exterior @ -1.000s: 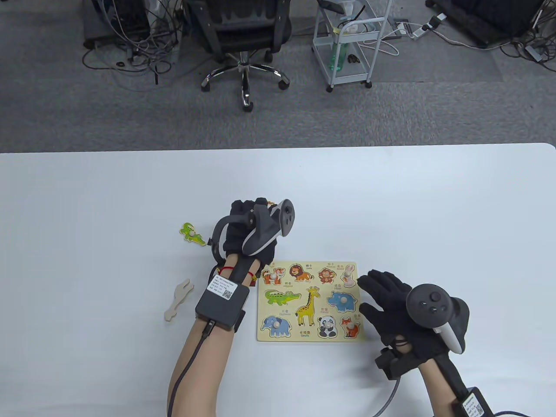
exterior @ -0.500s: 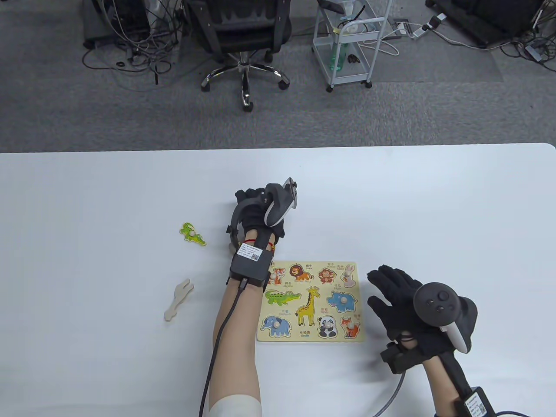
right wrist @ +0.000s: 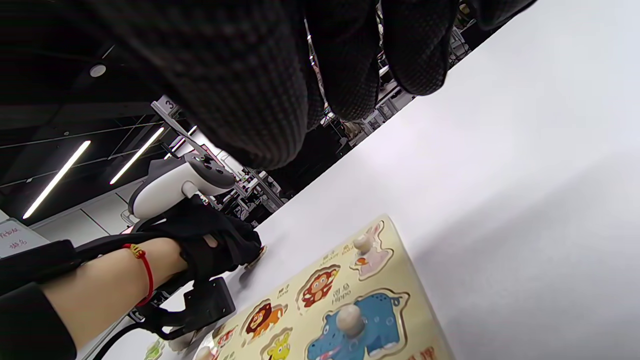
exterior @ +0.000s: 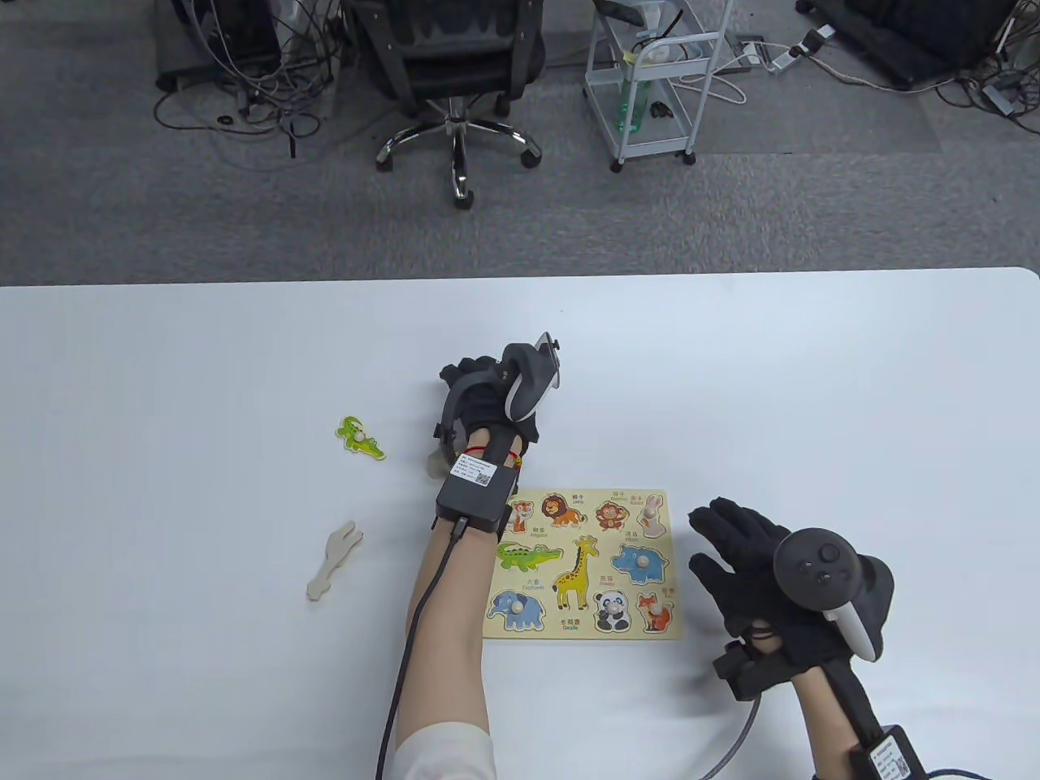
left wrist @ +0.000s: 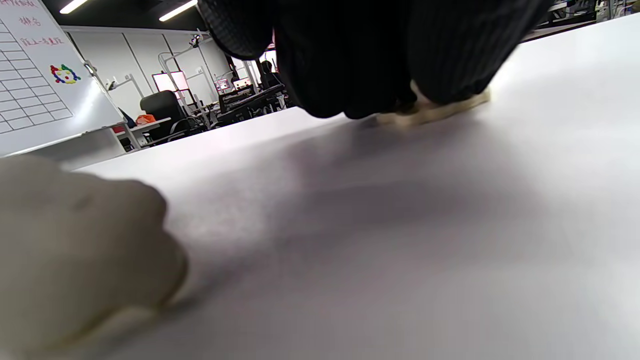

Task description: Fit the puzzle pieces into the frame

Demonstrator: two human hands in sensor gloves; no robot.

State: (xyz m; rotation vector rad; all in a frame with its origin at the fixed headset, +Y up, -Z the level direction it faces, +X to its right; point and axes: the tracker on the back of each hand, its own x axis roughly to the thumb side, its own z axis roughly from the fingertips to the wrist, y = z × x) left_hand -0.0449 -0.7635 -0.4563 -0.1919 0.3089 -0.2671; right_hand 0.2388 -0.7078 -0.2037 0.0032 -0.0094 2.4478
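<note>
We are reaching with our left hand [exterior: 479, 398] out past the far-left corner of the frame, its black-gloved fingers [left wrist: 350, 65] pressing down onto a flat, pale wooden puzzle piece [left wrist: 432, 107] lying on the white table [exterior: 203, 341]. Whether the fingers are already pinching it or only lying on it, we cannot tell. Our right hand [exterior: 751, 569] is hovering just beside the right edge of the cream wooden animal puzzle frame [exterior: 582, 562], fingers spread wide and holding nothing.

The piece is lying beyond the frame, so the left hand is much the nearer one, and the carry will be running back towards us. We are judging it to be the giraffe, since that slot looks flat and printed.

The table view is hiding the piece entirely under the glove and tracker; the left wrist view alone is showing its pale edge flat on the table, and the right wrist view a sliver at the fingertips.

Further left, the small green crocodile piece with a peg [exterior: 361, 439] and an unpainted wooden cutout [exterior: 334, 560] are lying loose.
</note>
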